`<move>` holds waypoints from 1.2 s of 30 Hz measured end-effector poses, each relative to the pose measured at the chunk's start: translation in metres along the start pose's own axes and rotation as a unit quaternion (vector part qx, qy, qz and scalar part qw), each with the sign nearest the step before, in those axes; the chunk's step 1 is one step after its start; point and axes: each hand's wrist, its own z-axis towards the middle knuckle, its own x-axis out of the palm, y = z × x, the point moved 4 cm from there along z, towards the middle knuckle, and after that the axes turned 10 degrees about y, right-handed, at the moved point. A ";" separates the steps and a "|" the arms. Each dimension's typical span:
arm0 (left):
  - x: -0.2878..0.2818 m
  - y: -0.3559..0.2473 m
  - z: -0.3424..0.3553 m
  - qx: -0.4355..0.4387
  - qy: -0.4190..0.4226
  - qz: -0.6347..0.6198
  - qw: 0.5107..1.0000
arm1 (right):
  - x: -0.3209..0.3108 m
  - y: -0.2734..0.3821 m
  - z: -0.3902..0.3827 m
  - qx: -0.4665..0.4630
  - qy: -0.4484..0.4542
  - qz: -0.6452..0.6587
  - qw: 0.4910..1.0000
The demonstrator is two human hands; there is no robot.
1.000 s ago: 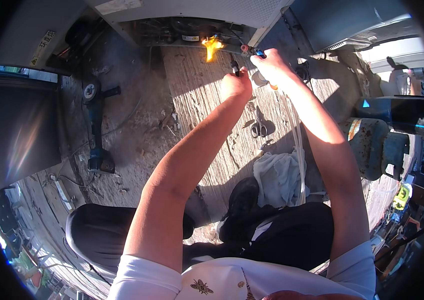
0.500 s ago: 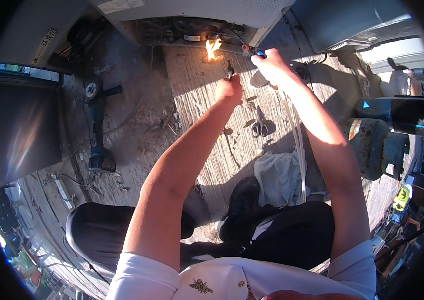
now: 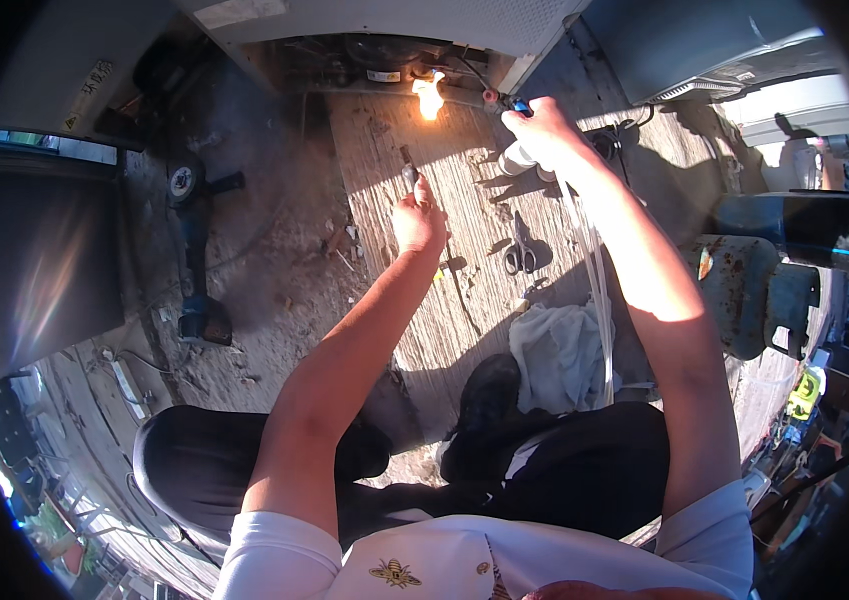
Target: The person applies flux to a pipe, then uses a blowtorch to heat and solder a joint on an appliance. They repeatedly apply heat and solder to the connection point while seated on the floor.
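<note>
My right hand (image 3: 550, 132) is closed around a gas torch (image 3: 521, 106) with a blue part showing at its front; pale hoses (image 3: 595, 285) trail down from it. A bright orange flame (image 3: 429, 97) burns left of the torch, at the foot of an open-bottomed appliance cabinet (image 3: 405, 25). Nearer to me, my left hand (image 3: 420, 222) grips a slim dark tool (image 3: 409, 168) pointing toward the cabinet; its kind is not clear. Scissors (image 3: 520, 255) with black handles lie on the boards between my forearms.
An angle grinder (image 3: 192, 240) stands out on the dusty floor at left. A white rag (image 3: 560, 350) lies by my shoe (image 3: 490, 395). At right is a rusty gas cylinder (image 3: 740, 290). Dark panels flank the cabinet, and a cable (image 3: 635, 118) lies behind my right forearm.
My left hand has drawn back toward me and slightly left with the slim tool, away from the flame. My right hand stays nearly in place. The flame's shape has changed.
</note>
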 end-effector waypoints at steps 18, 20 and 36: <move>0.020 0.011 -0.014 0.005 0.081 0.074 0.994 | 0.001 0.009 -0.002 0.014 0.001 0.026 1.000; 0.020 0.011 -0.016 0.007 0.086 0.070 0.994 | 0.003 0.008 0.002 0.007 0.001 0.029 1.000; 0.049 -0.015 -0.005 0.023 0.097 0.129 0.987 | 0.004 0.012 -0.015 -0.004 -0.019 0.010 1.000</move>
